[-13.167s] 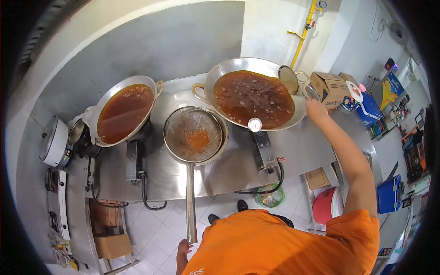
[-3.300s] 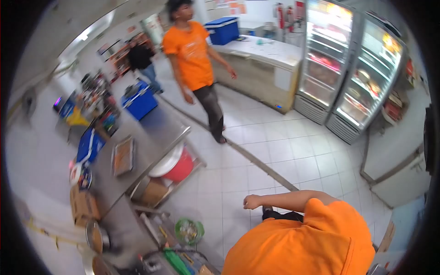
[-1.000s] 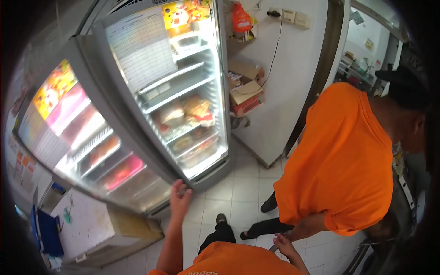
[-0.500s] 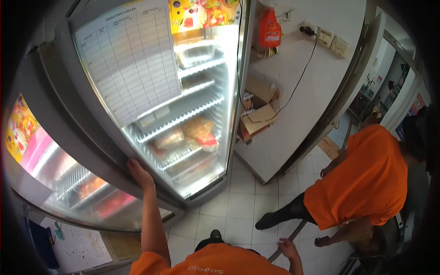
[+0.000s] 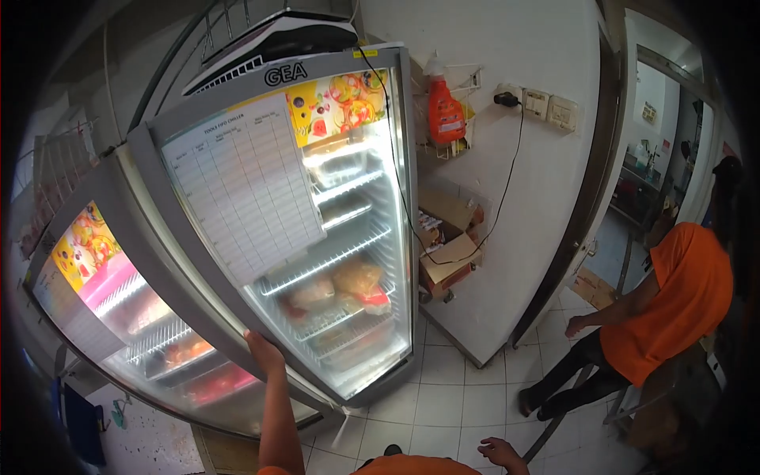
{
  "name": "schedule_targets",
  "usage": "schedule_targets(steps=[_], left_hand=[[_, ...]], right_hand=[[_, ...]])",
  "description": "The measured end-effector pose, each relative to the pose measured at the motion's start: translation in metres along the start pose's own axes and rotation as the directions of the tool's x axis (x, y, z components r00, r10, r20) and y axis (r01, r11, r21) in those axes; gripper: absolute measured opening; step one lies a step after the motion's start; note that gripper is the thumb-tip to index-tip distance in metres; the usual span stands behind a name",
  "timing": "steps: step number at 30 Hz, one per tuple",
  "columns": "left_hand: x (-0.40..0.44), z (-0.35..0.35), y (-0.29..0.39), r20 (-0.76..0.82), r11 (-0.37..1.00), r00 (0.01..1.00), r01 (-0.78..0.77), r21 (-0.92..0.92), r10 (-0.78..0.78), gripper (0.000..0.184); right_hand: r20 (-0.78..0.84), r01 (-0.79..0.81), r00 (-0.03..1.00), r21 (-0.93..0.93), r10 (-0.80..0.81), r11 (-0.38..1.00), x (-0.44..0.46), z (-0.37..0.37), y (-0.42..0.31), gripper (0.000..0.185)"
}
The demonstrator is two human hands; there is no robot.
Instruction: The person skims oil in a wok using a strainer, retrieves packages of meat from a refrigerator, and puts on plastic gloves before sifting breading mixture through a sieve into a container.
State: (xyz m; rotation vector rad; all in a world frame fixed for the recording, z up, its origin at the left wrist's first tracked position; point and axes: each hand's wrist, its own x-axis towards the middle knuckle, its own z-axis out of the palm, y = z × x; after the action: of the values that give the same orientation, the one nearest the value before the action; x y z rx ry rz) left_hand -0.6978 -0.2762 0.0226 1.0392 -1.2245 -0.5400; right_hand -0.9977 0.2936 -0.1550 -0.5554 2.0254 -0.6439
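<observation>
My left hand (image 5: 265, 352) is closed on the edge of the glass chiller door (image 5: 194, 317) at the left, with my arm stretched forward. Part of its fingers is hidden behind the frame. Behind that door, lit shelves hold red and orange packs, blurred by the glass. Close by stands a second upright chiller (image 5: 332, 245) marked GEA, with wrapped food (image 5: 356, 285) on its shelves. A printed chart (image 5: 241, 190) hangs on its glass. Low over the tiled floor, my right hand (image 5: 500, 453) is open, fingers apart, holding nothing.
At the right, another person in an orange shirt (image 5: 673, 301) stands near a doorway. An opened cardboard box (image 5: 451, 245) sits by the wall, beneath a red bottle (image 5: 446, 111) in a wire rack. A black cable (image 5: 513, 170) hangs from the wall sockets (image 5: 546, 107).
My view has lifted, so the chiller's top now shows. My left hand stays on the door edge. The other person has shifted away to the right and stands more upright.
</observation>
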Motion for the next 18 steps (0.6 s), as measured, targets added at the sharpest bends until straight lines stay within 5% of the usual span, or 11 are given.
schedule_targets(steps=[2, 4, 6, 8, 14, 16, 18], left_hand=[[-0.027, -0.008, 0.008, -0.017, 0.990, 0.998, -0.064, -0.128, 0.062, 0.048], [-0.054, -0.023, 0.021, -0.017, 0.961, 0.972, -0.229, 0.154, 0.234, 0.047], [-0.080, -0.031, 0.047, -0.051, 0.954, 0.959, -0.272, 0.124, 0.280, 0.046], [-0.110, -0.047, 0.081, 0.130, 1.000, 0.991, -0.029, -0.004, 0.029, 0.048], [-0.177, -0.054, 0.103, 0.273, 0.967, 0.949, -0.093, -0.236, 0.158, 0.065], [-0.188, -0.055, 0.106, 0.324, 0.929, 0.939, 0.016, -0.370, 0.113, 0.065], [-0.194, -0.065, 0.091, 0.675, 0.945, 0.691, -0.325, -0.029, 0.259, 0.056]], right_hand=[[0.008, 0.016, 1.000, -0.024, -0.016, 1.000, 0.013, -0.007, 0.006, 0.051], [0.059, -0.018, 0.998, -0.078, 0.022, 0.997, 0.010, -0.011, -0.008, 0.051], [0.056, 0.062, 0.997, -0.140, -0.054, 0.988, 0.022, -0.013, -0.014, 0.051], [0.062, 0.140, 0.990, -0.198, -0.130, 0.970, 0.024, -0.011, -0.030, 0.051], [0.067, 0.415, 0.908, -0.007, -0.414, 0.910, 0.033, -0.013, -0.091, 0.047], [0.053, 0.463, 0.884, 0.049, -0.465, 0.885, 0.019, -0.021, -0.125, 0.046], [0.030, 0.521, 0.849, 0.118, -0.528, 0.845, 0.002, -0.033, -0.166, 0.045]])
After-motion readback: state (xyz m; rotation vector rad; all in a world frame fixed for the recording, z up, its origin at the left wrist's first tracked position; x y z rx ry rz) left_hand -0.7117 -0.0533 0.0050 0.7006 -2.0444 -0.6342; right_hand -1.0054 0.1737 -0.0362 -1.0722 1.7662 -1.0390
